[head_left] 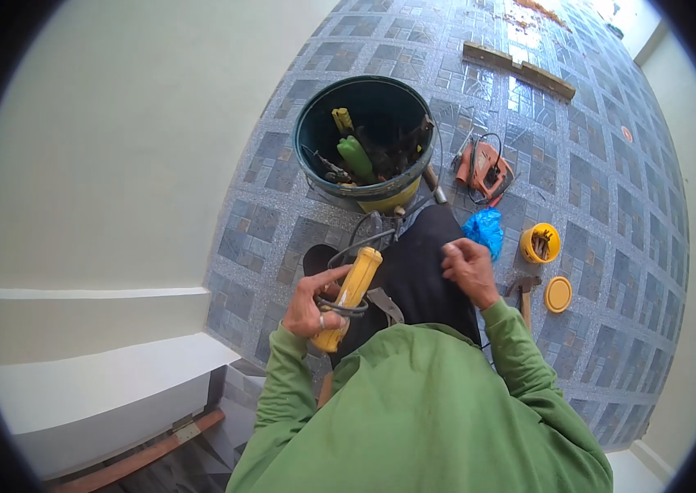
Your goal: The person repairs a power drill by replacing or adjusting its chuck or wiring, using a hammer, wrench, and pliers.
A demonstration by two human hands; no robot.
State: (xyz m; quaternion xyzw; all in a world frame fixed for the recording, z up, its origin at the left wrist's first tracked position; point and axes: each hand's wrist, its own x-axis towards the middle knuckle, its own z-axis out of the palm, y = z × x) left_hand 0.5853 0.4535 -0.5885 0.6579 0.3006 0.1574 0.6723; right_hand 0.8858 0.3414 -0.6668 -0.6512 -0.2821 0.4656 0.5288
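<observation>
My left hand is wrapped round a long yellow tool body, held tilted above my lap. A dark grey cord loops round its lower part. More of that cord curves away beyond it towards the floor near the bucket. Over my dark-trousered knee is my right hand, its fingers curled in. Whatever it may hold is hidden. Just beyond it lies a crumpled blue plastic bag on the floor. A hammer rests beside my right forearm.
Ahead stands a dark green bucket with assorted tools inside. An orange power tool with a cord lies right of it. Further right are a yellow tub of small items and its yellow lid. Wooden pieces lie farther off.
</observation>
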